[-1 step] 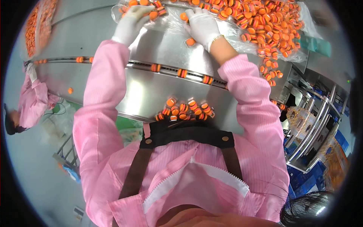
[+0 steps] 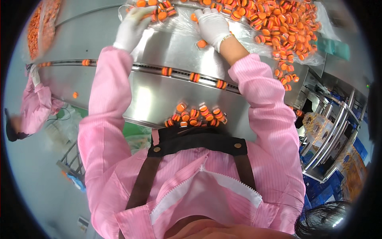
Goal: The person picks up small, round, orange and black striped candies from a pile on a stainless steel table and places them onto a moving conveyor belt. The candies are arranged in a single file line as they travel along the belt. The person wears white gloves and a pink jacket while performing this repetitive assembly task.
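Note:
My left hand [image 2: 131, 30], in a white glove, is at the top of the view with finger and thumb around an orange, burger-shaped sweet [image 2: 147, 16]. Several more layered sweets [image 2: 163, 15] in clear wrappers lie at its fingertips on a clear plastic bag [image 2: 181, 18]. Also white-gloved, my right hand [image 2: 215, 28] has its fingers bent at the edge of the bag. Its fingertips meet another orange sweet [image 2: 193, 17], partly covered. A single wrapped sweet [image 2: 201, 44] sits on the steel table just below this hand.
A narrow conveyor [image 2: 181, 74] carrying spaced sweets crosses the table under my forearms. A large heap of sweets [image 2: 282, 24] is at upper right, and a small pile [image 2: 195, 115] lies against my apron. A co-worker [image 2: 36, 101] stands at far left. Metal rails [image 2: 336, 131] are at right.
My left hand and forearm have shifted slightly left and down. The sweets on the conveyor appear a little farther right. My right hand stays in nearly the same place.

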`<act>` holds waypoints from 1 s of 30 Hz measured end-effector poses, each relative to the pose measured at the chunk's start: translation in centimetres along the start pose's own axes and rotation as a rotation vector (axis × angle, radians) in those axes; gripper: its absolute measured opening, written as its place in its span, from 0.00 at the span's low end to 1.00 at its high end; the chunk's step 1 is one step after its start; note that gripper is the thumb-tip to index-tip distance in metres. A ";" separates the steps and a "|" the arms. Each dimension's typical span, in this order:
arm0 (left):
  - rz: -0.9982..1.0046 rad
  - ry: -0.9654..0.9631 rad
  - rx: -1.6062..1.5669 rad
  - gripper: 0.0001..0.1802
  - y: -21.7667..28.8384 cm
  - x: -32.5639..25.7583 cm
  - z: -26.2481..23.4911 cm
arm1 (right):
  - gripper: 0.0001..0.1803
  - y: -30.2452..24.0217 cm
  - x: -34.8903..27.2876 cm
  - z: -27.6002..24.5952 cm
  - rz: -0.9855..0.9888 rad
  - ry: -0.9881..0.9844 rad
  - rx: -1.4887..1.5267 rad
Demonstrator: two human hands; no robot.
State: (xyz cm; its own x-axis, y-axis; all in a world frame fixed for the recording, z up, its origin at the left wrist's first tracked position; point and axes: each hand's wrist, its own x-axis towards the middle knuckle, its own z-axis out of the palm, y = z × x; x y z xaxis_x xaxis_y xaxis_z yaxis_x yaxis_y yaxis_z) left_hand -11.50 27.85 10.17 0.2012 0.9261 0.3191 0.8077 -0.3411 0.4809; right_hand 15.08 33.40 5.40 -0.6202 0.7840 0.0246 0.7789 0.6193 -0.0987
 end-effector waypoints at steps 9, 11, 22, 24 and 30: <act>-0.840 0.172 -0.583 0.13 -6.8 -16.2 -10.3 | 0.11 -4.5 -4.6 -2.4 -0.044 0.262 0.342; -0.876 0.028 -0.469 0.13 -9.0 -19.5 -11.5 | 0.09 -7.4 -7.5 -1.8 -0.156 0.199 0.434; -0.788 -0.525 0.385 0.14 -11.8 -15.3 -12.0 | 0.12 -10.1 -14.3 1.3 -0.161 0.008 0.255; -0.769 -0.605 0.413 0.14 -12.1 -14.8 -11.6 | 0.14 -9.7 -14.6 0.1 -0.182 0.000 0.263; -0.591 -0.677 0.314 0.14 -13.2 -14.5 -10.0 | 0.14 -9.8 -11.4 -1.7 -0.124 0.037 0.439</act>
State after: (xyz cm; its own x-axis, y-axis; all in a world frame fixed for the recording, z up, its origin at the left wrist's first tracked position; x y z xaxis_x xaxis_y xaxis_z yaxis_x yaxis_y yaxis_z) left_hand -30.65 17.35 7.39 -0.0890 0.8651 -0.4936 0.9737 0.1800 0.1400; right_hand 14.74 18.47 7.82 -0.6965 0.7108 0.0980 0.5809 0.6388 -0.5046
